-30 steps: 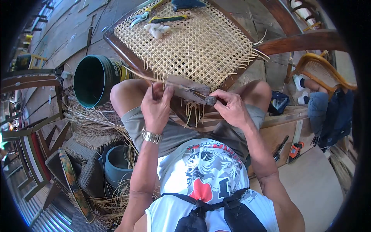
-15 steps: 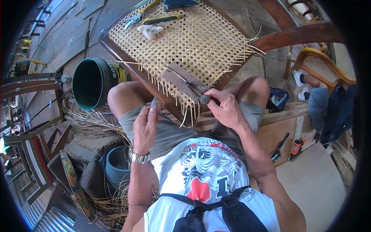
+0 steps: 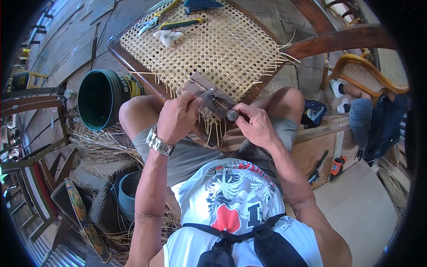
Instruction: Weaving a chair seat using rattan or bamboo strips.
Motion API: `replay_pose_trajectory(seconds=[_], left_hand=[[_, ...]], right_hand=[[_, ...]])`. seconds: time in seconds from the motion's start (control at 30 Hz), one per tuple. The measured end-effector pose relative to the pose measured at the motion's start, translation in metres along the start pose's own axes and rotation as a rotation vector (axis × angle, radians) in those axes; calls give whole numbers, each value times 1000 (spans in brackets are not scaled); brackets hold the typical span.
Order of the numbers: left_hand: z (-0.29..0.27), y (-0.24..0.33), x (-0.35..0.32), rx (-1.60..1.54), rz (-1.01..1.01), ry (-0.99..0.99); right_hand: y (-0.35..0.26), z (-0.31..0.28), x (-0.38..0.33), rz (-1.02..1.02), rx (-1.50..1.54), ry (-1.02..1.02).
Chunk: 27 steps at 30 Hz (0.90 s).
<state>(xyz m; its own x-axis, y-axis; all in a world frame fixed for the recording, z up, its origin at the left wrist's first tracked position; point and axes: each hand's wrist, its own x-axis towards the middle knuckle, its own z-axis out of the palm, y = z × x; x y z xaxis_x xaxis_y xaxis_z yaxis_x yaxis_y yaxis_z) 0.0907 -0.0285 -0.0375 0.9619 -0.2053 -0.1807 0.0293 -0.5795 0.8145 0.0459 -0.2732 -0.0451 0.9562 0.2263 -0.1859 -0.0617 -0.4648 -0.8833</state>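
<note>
Wooden block over cane seat
Right grip holds its right end; left grip pinches a grey piece

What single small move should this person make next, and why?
Perhaps lower the left hand a touch to set the small grey piece against the flat brown block. Its fingertips pinch the piece right over the block, though contact is hard to tell, and the right hand holds the block's end beside a dark round knob.
</note>
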Motion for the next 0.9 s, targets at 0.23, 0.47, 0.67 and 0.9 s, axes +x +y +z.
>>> replay_pose_trajectory(seconds=[0.23, 0.47, 0.67, 0.9], left_hand=[[3, 1, 0, 76, -78, -28], [4, -4, 1, 36, -139, -12], [-1, 7, -2, 274, 19, 187], [-5, -3, 7, 21, 235, 35]], right_hand=[[-1, -3, -2, 37, -11, -37], [-5, 1, -7, -3, 47, 36], [-3, -1, -9, -13, 16, 92], [8, 4, -10, 37, 30, 91]])
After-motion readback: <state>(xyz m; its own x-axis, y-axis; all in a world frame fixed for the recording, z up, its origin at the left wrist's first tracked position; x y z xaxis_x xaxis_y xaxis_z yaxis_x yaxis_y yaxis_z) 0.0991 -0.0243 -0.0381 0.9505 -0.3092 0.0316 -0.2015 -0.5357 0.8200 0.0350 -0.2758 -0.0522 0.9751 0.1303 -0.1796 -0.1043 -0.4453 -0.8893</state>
